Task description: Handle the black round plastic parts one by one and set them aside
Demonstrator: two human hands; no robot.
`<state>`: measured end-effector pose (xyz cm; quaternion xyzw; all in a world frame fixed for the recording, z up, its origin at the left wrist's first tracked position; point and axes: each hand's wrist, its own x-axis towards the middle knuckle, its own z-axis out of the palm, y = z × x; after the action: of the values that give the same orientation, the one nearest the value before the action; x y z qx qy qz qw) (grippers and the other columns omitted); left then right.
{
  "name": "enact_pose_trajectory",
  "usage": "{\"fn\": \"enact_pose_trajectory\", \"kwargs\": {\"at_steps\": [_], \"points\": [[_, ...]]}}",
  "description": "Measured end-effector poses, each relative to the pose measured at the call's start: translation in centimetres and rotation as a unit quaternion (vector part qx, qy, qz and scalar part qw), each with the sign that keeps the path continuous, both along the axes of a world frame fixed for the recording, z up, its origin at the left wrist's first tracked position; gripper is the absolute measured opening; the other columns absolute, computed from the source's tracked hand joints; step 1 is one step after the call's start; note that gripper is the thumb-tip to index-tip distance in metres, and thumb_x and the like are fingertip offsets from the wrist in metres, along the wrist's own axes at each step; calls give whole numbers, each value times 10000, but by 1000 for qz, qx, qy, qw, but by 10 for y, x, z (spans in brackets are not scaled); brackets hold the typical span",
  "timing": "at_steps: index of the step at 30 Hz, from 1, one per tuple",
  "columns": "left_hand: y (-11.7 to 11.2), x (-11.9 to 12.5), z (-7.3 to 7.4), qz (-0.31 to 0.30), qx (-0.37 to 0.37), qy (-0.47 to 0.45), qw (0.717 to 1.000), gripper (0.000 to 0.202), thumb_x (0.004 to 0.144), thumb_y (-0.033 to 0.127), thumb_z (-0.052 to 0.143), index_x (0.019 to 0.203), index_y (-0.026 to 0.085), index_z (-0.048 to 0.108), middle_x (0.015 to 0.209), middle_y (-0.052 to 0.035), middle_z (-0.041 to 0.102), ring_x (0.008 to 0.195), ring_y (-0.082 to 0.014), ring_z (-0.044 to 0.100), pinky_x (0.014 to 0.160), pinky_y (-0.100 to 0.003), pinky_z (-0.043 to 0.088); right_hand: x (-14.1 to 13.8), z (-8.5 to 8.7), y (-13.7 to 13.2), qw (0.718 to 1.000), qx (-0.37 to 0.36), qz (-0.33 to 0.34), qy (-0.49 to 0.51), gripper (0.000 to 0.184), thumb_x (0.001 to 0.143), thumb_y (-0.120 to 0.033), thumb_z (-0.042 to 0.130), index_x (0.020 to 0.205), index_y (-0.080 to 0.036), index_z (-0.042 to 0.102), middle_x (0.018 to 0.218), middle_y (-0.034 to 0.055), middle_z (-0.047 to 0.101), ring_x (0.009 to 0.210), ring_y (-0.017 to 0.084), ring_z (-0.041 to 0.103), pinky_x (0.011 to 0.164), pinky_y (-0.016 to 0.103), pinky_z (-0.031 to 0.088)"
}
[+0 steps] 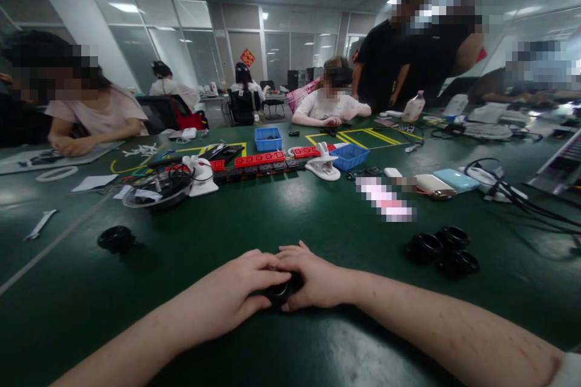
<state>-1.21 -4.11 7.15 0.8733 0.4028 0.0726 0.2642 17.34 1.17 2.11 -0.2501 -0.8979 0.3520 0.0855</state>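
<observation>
Green worktop (318, 217) in a crowded workroom carries a small black round part (280, 293) near its front edge. Judged from the grip, the part could squirt sideways on the glossy surface if the squeeze turns uneven. The left hand (231, 296) curls over it with fingers together. The right hand (313, 281) wraps the far side, and the fingertips of both meet. Similar black rings (442, 251) lie well apart to the right.

The left hand (236, 296) and the right hand (318, 281) were both bare, and behind each a bare forearm ran back to the edge of view. The left forearm (149, 338) looked smooth along its length. The right forearm (445, 326) bore a scatter of small spots and short scratch-like marks along its top, well back from the hand. Farthest from that hand, a sliver of pale fabric (569, 370) showed, probably the hem of a white short sleeve.
</observation>
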Motion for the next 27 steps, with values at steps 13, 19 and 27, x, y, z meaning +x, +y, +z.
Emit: {"fn": "enact_pose_trajectory", "kwargs": {"at_steps": [13, 19, 27], "points": [[-7, 12, -15, 122, 81, 14, 989, 485, 621, 356, 727, 1036, 205, 528, 1063, -44, 527, 980, -242, 481, 853, -390, 395, -7, -15, -10, 992, 101, -73, 11, 734, 540, -513, 691, 1160, -190, 466, 1211, 95, 462, 1146, 285, 369, 1001, 532, 153], [-5, 0, 2, -22, 50, -31, 998, 476, 726, 96, 643, 1142, 283, 509, 1194, 8, 512, 1104, -175, 440, 944, -301, 336, -2, -10, 0, 999, 36, 2, -31, 765, 586, -384, 700, 1278, -305, 384, 1370, 55, 329, 1286, 310, 186, 1008, 574, 20], [-7, 9, -14, 95, 138, 28, 986, 340, 653, 287, 734, 928, 143, 597, 849, -39, 565, 825, -208, 529, 723, -311, 439, -14, -19, -10, 992, 99, -84, 5, 590, 541, -385, 710, 1080, -204, 552, 1200, 86, 509, 1168, 303, 382, 1000, 551, 163]]}}
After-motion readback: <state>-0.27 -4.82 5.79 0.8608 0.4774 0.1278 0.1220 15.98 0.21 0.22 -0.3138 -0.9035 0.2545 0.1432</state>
